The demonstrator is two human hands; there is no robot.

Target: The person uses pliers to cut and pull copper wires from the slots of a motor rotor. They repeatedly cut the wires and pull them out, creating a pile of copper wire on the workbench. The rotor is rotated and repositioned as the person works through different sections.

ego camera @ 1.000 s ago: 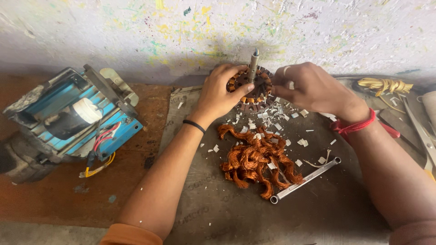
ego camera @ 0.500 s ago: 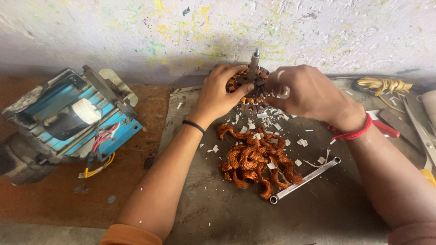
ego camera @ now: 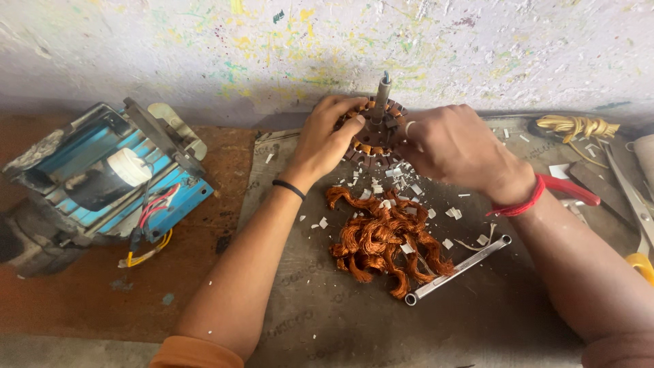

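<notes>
A rough white wall (ego camera: 170,48), flecked with coloured paint, rises directly behind the rust-brown worktop (ego camera: 88,300), evenly lit.

Both hands grip a round motor core (ego camera: 371,133) with an upright steel shaft: the left hand (ego camera: 329,140) cups its left side, the right hand (ego camera: 446,146) its right. Just below the grip lie a copper wire pile (ego camera: 381,238), white scraps and a wrench (ego camera: 458,270); a blue motor housing (ego camera: 102,177) sits well to the left.
</notes>
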